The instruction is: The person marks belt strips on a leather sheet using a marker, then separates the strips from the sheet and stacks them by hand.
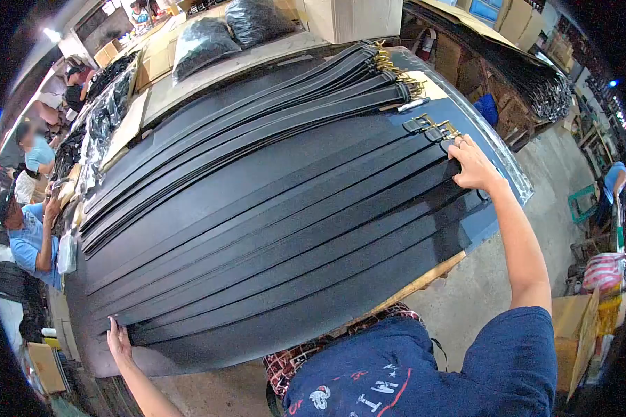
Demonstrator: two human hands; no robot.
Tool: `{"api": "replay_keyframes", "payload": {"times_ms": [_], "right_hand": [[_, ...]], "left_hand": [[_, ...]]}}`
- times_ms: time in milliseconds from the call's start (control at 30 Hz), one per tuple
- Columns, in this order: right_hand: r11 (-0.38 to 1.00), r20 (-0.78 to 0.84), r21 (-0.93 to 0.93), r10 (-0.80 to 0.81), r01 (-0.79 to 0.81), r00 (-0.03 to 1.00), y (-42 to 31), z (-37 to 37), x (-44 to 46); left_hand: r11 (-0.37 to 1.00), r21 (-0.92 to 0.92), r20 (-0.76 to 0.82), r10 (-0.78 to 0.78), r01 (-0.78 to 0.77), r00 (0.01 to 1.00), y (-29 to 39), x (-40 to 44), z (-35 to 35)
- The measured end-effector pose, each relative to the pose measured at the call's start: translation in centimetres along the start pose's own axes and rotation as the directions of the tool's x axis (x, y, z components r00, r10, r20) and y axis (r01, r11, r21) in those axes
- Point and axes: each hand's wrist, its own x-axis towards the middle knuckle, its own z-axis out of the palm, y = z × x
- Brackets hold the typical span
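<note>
Several black belts lie side by side on a dark tabletop (pixel 209 354), stretched lengthwise with their buckles (pixel 435 131) at the upper right. My right hand (pixel 470 164) is closed around the buckle end of one belt (pixel 306 229) in this row. At the far left, my left hand (pixel 119 339) pinches the tip end of a belt, its fingertips close to the table; the exact grip is partly hidden. Above the row rests a thick stack of black belts (pixel 278 108), with gold-coloured buckles (pixel 396 73) bunched at its right end.
Dark plastic bags (pixel 205 48) and a cardboard box (pixel 351 19) stand beyond the table. People (pixel 31 233) sit along the left side. A further table (pixel 508 55) at the upper right carries a pile of dark strips. A green stool (pixel 583 203) stands on the floor.
</note>
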Motion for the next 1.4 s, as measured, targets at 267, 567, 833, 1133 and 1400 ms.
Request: {"api": "replay_keyframes", "payload": {"times_ms": [267,567,833,1133,1400], "right_hand": [[0.873,0.025,0.487,-0.008,-0.005,1.000,1.5,-2.5,5.4],[0.960,-0.181,-0.172,0.191,-0.222,0.965,2.7,6.3,16.6],[0.991,-0.379,0.040,0.130,-0.124,0.916,5.9,11.4,19.6],[0.912,-0.222,-0.375,-0.265,0.169,0.938,17.4,15.2,22.5],[0.965,-0.609,-0.196,-0.257,0.172,0.751,4.1,2.9,14.3]], "left_hand": [[0.996,-0.066,-0.047,0.055,-0.058,0.997,-0.7,-0.5,-0.4],[0.998,0.060,-0.266,0.029,-0.014,0.964,1.1,-4.3,3.0],[0.985,0.069,-0.204,0.169,-0.158,0.964,1.0,-5.7,3.6],[0.984,0.106,-0.351,0.171,-0.142,0.921,1.7,-7.8,8.9],[0.984,-0.058,-0.320,0.141,-0.168,0.937,-0.1,-7.1,8.9]]}}
